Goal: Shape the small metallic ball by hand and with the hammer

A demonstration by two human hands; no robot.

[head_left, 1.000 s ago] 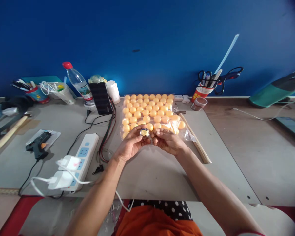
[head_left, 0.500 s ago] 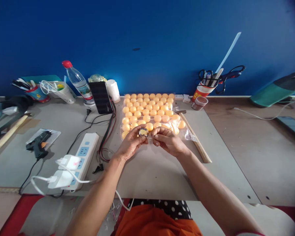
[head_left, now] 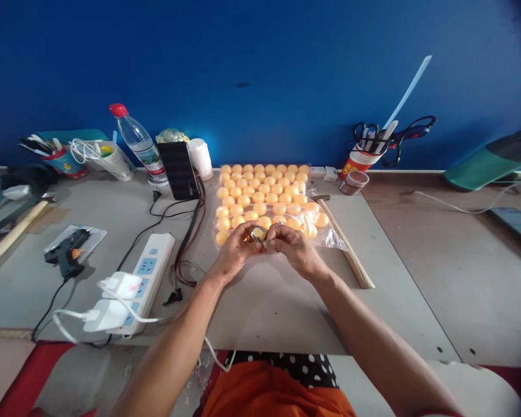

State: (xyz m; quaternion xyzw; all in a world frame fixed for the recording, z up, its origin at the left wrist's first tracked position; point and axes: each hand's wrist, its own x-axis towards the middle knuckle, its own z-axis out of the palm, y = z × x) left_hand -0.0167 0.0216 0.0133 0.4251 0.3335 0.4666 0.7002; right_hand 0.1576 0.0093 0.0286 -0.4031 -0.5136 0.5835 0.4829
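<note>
Between the thumb and fingers of my left hand [head_left: 237, 249] is a small round disc [head_left: 259, 233] with a shiny dark rim and a pale yellow face. My right hand [head_left: 293, 248] is pinched closed at the disc's right edge; whatever its fingertips hold, if anything, is too small to make out. Both hands are raised over the near edge of a clear plastic bag of orange balls [head_left: 260, 191], which lie in rows on the table.
A wooden-handled hammer [head_left: 349, 249] lies right of the bag. On the left are a power strip [head_left: 150, 272] with white chargers, a black glue gun [head_left: 69, 252], cables, a propped phone [head_left: 178, 169] and a plastic bottle [head_left: 139, 142]. A cup of tools [head_left: 360, 159] stands at the back right.
My left hand has brought the disc slightly to the right, and the gap to my right hand has closed, so its fingertips now meet the disc's edge. The view has shifted slightly.
</note>
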